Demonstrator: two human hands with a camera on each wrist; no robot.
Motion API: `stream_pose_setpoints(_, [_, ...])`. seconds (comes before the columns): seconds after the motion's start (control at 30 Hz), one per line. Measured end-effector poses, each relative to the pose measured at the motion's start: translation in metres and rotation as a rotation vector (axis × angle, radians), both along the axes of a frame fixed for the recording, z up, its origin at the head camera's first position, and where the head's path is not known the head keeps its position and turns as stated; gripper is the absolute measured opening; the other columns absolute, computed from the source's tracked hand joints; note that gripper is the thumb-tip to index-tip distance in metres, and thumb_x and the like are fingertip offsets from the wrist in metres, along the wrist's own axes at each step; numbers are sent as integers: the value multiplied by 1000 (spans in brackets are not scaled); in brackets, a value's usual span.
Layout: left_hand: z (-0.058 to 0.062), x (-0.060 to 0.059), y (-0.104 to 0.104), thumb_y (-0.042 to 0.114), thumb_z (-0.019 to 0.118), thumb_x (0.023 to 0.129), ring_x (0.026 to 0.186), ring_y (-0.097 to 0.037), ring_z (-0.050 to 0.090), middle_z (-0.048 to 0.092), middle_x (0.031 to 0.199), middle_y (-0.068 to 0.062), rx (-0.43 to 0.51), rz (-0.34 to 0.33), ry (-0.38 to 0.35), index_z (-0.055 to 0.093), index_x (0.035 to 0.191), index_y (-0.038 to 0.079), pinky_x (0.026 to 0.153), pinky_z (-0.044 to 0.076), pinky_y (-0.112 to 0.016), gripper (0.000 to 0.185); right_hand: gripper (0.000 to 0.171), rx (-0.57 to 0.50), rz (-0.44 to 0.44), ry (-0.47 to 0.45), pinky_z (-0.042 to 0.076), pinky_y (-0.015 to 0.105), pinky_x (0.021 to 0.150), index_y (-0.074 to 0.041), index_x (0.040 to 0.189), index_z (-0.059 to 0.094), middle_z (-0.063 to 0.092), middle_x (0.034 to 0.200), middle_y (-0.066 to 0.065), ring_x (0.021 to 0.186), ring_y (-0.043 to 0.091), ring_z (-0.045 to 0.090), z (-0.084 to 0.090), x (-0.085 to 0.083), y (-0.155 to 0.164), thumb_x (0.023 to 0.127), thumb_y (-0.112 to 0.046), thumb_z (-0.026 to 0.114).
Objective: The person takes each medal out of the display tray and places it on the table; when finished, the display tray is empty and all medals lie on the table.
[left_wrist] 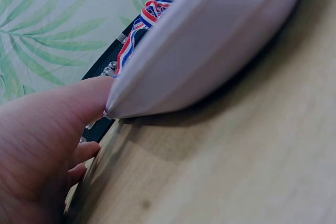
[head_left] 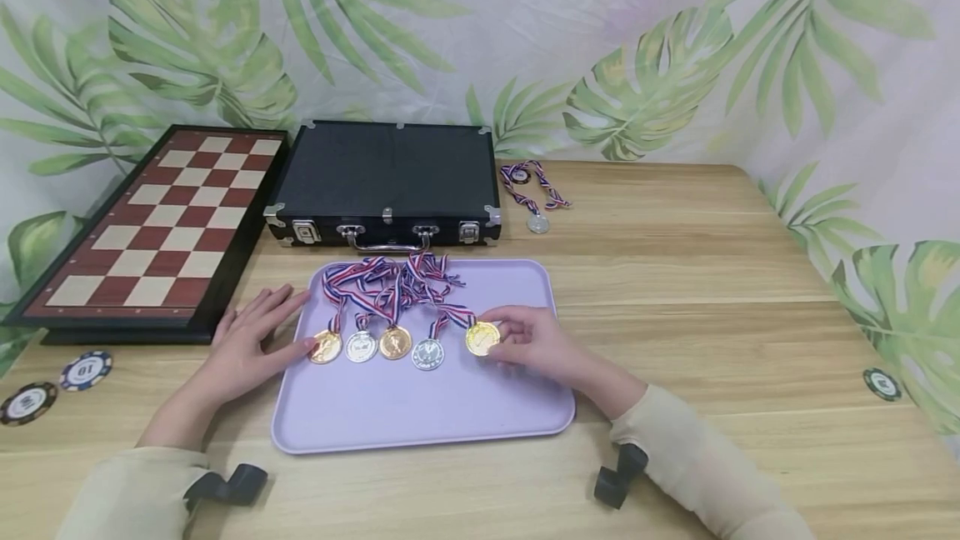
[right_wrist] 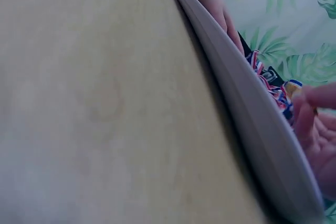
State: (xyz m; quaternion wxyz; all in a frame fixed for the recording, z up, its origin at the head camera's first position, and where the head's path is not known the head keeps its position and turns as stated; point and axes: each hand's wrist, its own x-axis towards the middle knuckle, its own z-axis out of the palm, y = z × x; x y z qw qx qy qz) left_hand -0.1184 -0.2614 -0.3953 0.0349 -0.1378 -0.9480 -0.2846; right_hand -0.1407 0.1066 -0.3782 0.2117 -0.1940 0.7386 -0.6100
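A lilac tray (head_left: 360, 415) holds several medals with tangled red, white and blue ribbons (head_left: 367, 277). My right hand (head_left: 536, 342) pinches a gold medal (head_left: 482, 338) by its edge, between thumb and forefinger, over the tray's right side. At the tray's left edge my left hand (head_left: 251, 348) lies with fingers stretched out, its thumb tip on the leftmost gold medal (head_left: 326, 347). Between the hands lie a silver medal (head_left: 361, 347), a bronze-coloured medal (head_left: 395, 342) and another silver medal (head_left: 428, 354). In the left wrist view the thumb (left_wrist: 68, 103) crosses the tray's rim.
Behind the tray stands a black case (head_left: 390, 173) with metal corners. A chessboard box (head_left: 165, 223) is at the left, with two poker chips (head_left: 86, 371) before it. Another silver medal (head_left: 537, 223) lies right of the case; a green chip (head_left: 882, 384) sits far right.
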Motion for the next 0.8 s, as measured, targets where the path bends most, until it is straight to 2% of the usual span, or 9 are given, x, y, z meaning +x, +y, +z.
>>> stream_pose_setpoints(0.07, [0, 0, 1, 35, 62, 77, 124, -40, 12, 27, 134, -22, 2, -3, 2, 38, 132, 14, 92, -9, -57, 63, 41, -75, -4, -86, 48, 29, 57, 3, 114, 51, 55, 78, 13, 62, 18, 55, 11, 3, 8, 74, 6, 60])
stream_pose_setpoints(0.17, [0, 0, 1, 35, 62, 77, 124, -40, 12, 27, 134, -22, 8, -1, 6, 38, 131, 14, 92, -10, -56, 62, 39, -201, 0, -115, 48, 26, 59, 4, 114, 50, 56, 79, 12, 63, 16, 56, 31, 8, 21, 76, 8, 55])
stream_pose_setpoints(0.23, [0, 0, 1, 35, 62, 78, 124, -39, 12, 27, 134, -22, 8, -1, 8, 38, 131, 14, 93, -9, -55, 63, 38, -309, 19, -82, 47, 23, 58, 0, 113, 52, 57, 79, 9, 63, 14, 55, 46, 10, 31, 77, 10, 52])
stream_pose_setpoints(0.4, [-1, -1, 1, 36, 61, 78, 124, -39, 11, 27, 134, -23, 5, -5, 6, 37, 132, 14, 93, -10, -55, 63, 41, -589, 102, 71, 45, 19, 58, -4, 110, 57, 59, 86, 7, 67, 12, 55, 80, 10, 53, 76, 15, 44])
stream_pose_setpoints(0.53, [-1, -1, 0, 35, 61, 78, 124, -40, 11, 27, 134, -23, 6, -10, 8, 36, 132, 14, 92, -10, -56, 63, 39, -761, 117, 128, 46, 20, 60, 6, 112, 52, 59, 89, 13, 69, 16, 56, 103, 7, 68, 76, 19, 42])
stream_pose_setpoints(0.67, [-1, -1, 0, 35, 61, 78, 124, -40, 10, 26, 134, -23, 3, -11, 4, 35, 133, 15, 92, -11, -56, 64, 37, -875, 63, 134, 48, 24, 61, 13, 112, 48, 58, 90, 20, 69, 21, 56, 121, 1, 84, 76, 21, 45])
stream_pose_setpoints(0.8, [-1, -1, -1, 35, 60, 78, 124, -40, 9, 26, 134, -23, 3, -12, 3, 35, 133, 15, 92, -12, -55, 64, 36, -931, -41, 114, 48, 27, 59, 15, 111, 46, 58, 89, 24, 67, 25, 57, 131, -10, 104, 76, 22, 47])
